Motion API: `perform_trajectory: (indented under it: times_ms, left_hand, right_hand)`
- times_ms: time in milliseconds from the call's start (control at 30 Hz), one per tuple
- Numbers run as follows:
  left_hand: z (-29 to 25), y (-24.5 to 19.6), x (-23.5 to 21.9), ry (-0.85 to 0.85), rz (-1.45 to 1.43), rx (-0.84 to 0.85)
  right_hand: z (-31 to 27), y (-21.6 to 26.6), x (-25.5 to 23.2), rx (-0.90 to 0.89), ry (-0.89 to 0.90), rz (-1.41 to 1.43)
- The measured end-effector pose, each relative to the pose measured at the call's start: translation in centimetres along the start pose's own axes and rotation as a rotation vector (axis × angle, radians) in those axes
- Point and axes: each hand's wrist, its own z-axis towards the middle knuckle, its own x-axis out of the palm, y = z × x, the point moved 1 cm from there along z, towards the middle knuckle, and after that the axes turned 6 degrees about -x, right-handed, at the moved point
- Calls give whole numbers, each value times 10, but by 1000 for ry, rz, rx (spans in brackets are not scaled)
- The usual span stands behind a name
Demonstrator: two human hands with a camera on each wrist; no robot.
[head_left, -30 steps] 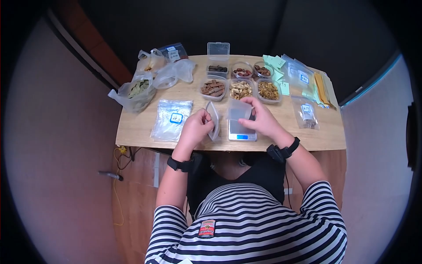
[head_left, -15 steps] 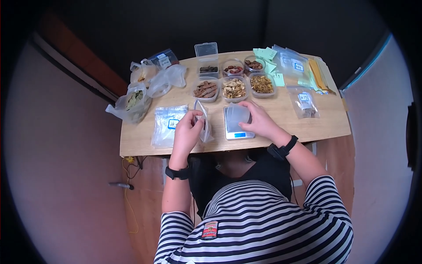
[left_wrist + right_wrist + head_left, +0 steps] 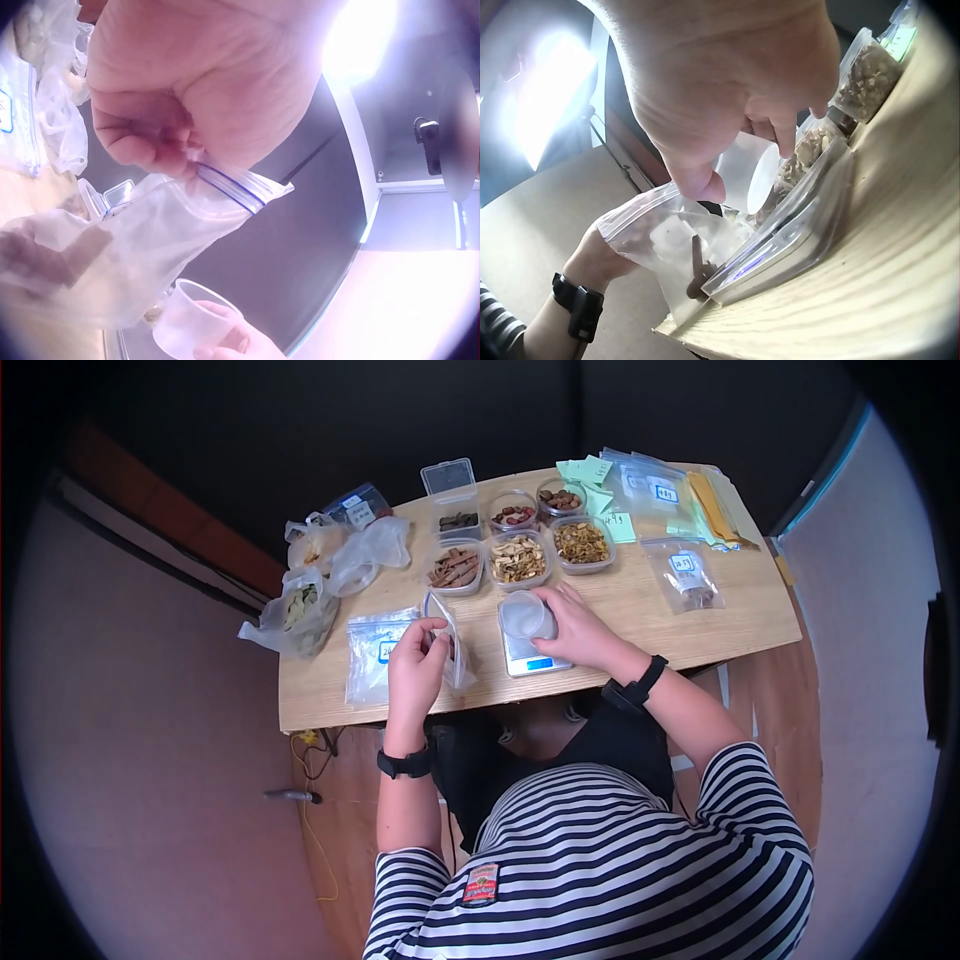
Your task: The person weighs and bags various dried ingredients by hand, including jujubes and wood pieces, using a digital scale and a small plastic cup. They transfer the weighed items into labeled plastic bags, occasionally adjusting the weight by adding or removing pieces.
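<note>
My left hand [image 3: 415, 670] pinches the top edge of a clear zip bag [image 3: 150, 240], near its blue-lined seal. Brown bark-like pieces [image 3: 697, 270] lie low inside this bag. In my right hand [image 3: 580, 630] is a translucent plastic cup [image 3: 525, 618], gripped at its side between thumb and fingers. No contents show in the cup, and its mouth faces the head camera. It overlaps the silver digital scale [image 3: 537, 663] in the head view, with the scale's blue display visible below it. The bag is just left of the scale.
Behind the scale stand tubs of bark strips [image 3: 455, 568], pale slices [image 3: 520, 558] and yellowish dried pieces [image 3: 582, 545]. Farther back is an open-lidded box [image 3: 458, 520]. Labelled bags [image 3: 683, 575] and green notes [image 3: 615, 525] lie right; plastic bags [image 3: 310, 610] sit left.
The cup in my right hand has turned from side-on to mouth toward the head camera, over the scale. My left hand keeps its pinch on the zip bag. The head view has shifted.
</note>
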Motion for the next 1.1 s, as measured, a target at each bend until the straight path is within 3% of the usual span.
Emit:
perform_trajectory:
  times_ms: [233, 433, 533, 600, 733, 800, 867, 933, 1000, 1067, 1100]
  left_hand:
    - [-1, 2, -1, 8, -61, 6]
    - [-8, -1, 0, 3, -179, -9]
    - [-9, 10, 1, -12, -217, 7]
    - [-12, 10, 7, -4, -228, 17]
    - [-18, 8, 21, 15, -347, 6]
    - [-24, 14, 24, 1, -366, 21]
    - [-29, 21, 20, -6, -371, 54]
    - [-40, 16, 14, -119, -489, 54]
    - [-48, 37, 3, -370, -387, 229]
    - [-51, 51, -10, -418, -326, 344]
    - [-55, 50, -11, -403, -392, 293]
  right_hand:
    - [-6, -20, 15, -35, -63, -116]
    - [-26, 18, -11, 68, -193, -269]
    - [-37, 53, -18, 36, -248, -203]
    - [-33, 75, -3, -160, -105, -63]
    - [-13, 96, 37, -149, -120, 81]
    - [-1, 103, 43, -87, -45, 223]
    - [1, 100, 53, -143, -121, 207]
    - [0, 104, 52, -107, -75, 303]
    - [-4, 109, 47, -113, -85, 341]
    - [-11, 112, 43, -117, -99, 377]
    - [-15, 113, 41, -164, -58, 405]
